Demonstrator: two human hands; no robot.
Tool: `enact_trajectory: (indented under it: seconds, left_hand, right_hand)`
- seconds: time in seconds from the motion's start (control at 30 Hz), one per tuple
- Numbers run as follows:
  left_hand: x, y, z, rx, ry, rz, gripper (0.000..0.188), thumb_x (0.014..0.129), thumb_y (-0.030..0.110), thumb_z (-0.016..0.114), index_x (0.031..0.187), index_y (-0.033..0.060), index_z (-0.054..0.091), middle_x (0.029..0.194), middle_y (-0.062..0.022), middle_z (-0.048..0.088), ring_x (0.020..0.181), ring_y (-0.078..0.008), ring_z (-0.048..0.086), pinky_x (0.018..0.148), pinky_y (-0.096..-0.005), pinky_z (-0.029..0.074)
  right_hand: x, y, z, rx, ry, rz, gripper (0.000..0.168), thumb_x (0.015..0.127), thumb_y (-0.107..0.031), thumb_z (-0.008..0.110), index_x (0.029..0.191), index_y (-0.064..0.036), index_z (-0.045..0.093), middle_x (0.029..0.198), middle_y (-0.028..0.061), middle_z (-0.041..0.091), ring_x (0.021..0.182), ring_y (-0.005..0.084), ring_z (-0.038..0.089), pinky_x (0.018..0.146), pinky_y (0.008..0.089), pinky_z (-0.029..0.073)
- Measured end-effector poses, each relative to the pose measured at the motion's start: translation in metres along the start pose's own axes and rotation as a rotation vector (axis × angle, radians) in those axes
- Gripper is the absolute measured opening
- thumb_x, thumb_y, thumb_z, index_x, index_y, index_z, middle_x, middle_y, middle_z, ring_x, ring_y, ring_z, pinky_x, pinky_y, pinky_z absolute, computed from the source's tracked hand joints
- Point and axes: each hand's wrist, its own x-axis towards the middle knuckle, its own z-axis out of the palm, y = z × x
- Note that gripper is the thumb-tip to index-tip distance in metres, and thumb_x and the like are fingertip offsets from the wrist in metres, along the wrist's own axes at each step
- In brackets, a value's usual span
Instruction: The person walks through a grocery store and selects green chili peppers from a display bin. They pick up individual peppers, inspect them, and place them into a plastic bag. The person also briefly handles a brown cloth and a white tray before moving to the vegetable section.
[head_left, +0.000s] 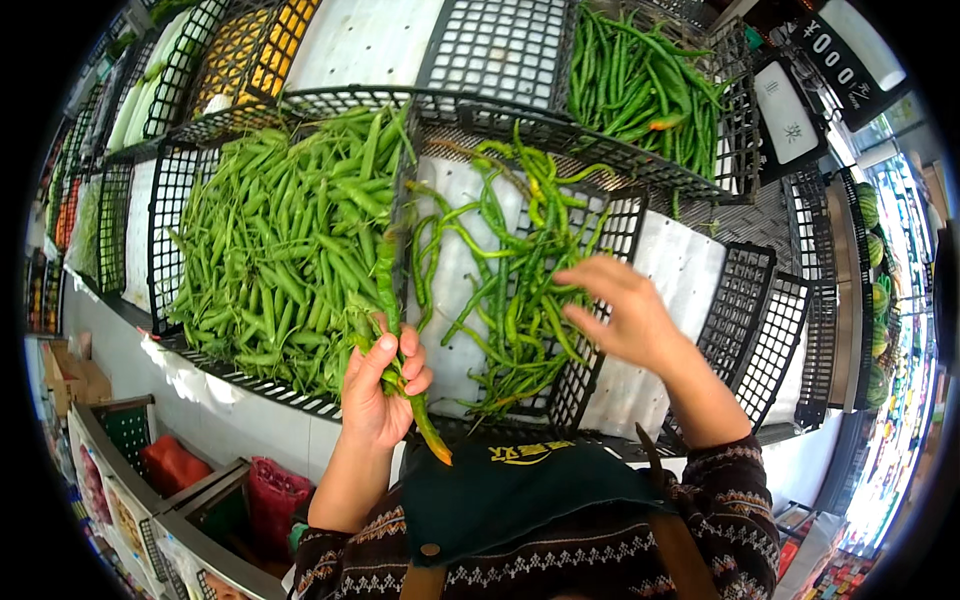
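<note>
Long green chili peppers (431, 431), one with an orange tip, are gripped in my left hand (386, 375), in front of the divider between two black plastic crates. My right hand (622, 311) hovers with fingers apart at the right side of a loose pile of long, twisted green peppers (517, 300); nothing shows between its fingers. That pile lies partly on a white liner sheet (450, 292) and partly in a black mesh crate (619, 232). To the left, pea pods (292, 255) fill a crate.
Straighter green peppers (637, 82) fill a crate at the back right, beside a price sign (832, 60). Black mesh crates (772, 337) lean at the right. Watermelons (876, 300) stand beyond. At lower left are a red mesh sack (274, 499) and bins (202, 487).
</note>
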Motion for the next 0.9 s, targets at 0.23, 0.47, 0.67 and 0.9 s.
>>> enact_trajectory:
  seconds: [0.23, 0.47, 0.67, 0.9]
  left_hand:
    - [-0.026, 0.020, -0.020, -0.037, -0.006, 0.076, 0.017, 0.092, 0.016, 0.043, 0.089, -0.0009, 0.042, 0.080, -0.0055, 0.042, 0.063, -0.0105, 0.039, 0.048, -0.0205, 0.037]
    - [-0.035, 0.032, -0.037, -0.096, 0.034, 0.084, 0.020, 0.089, 0.010, 0.046, 0.108, 0.0070, 0.043, 0.079, -0.0070, 0.047, 0.062, -0.0114, 0.043, 0.046, -0.0212, 0.038]
    - [-0.035, 0.039, -0.041, -0.085, 0.010, 0.070, 0.017, 0.090, 0.011, 0.045, 0.105, 0.0056, 0.043, 0.080, -0.0073, 0.047, 0.064, -0.0111, 0.043, 0.048, -0.0214, 0.038]
    - [-0.031, 0.041, -0.043, -0.116, -0.024, 0.069, 0.018, 0.090, 0.011, 0.045, 0.107, 0.0040, 0.043, 0.082, -0.0078, 0.047, 0.065, -0.0118, 0.043, 0.049, -0.0219, 0.038]
  right_hand:
    - [0.039, 0.021, 0.035, -0.269, -0.009, 0.442, 0.055, 0.078, -0.021, 0.060, 0.127, -0.006, 0.039, 0.122, 0.0243, 0.039, 0.105, 0.0390, 0.049, 0.089, 0.0402, 0.043]
    - [0.066, -0.054, 0.104, -0.187, -0.232, 0.373, 0.057, 0.080, -0.027, 0.058, 0.130, -0.009, 0.037, 0.134, 0.0252, 0.028, 0.127, 0.0440, 0.022, 0.103, 0.0477, 0.027]
    - [0.041, -0.084, 0.108, 0.038, -0.176, 0.029, 0.049, 0.079, -0.018, 0.059, 0.124, -0.004, 0.044, 0.135, 0.0276, 0.024, 0.128, 0.0425, 0.021, 0.102, 0.0437, 0.030]
    - [0.022, -0.066, 0.046, 0.182, -0.154, 0.153, 0.031, 0.079, -0.013, 0.060, 0.109, -0.007, 0.058, 0.116, 0.0136, 0.052, 0.098, 0.0244, 0.057, 0.077, 0.0318, 0.049]
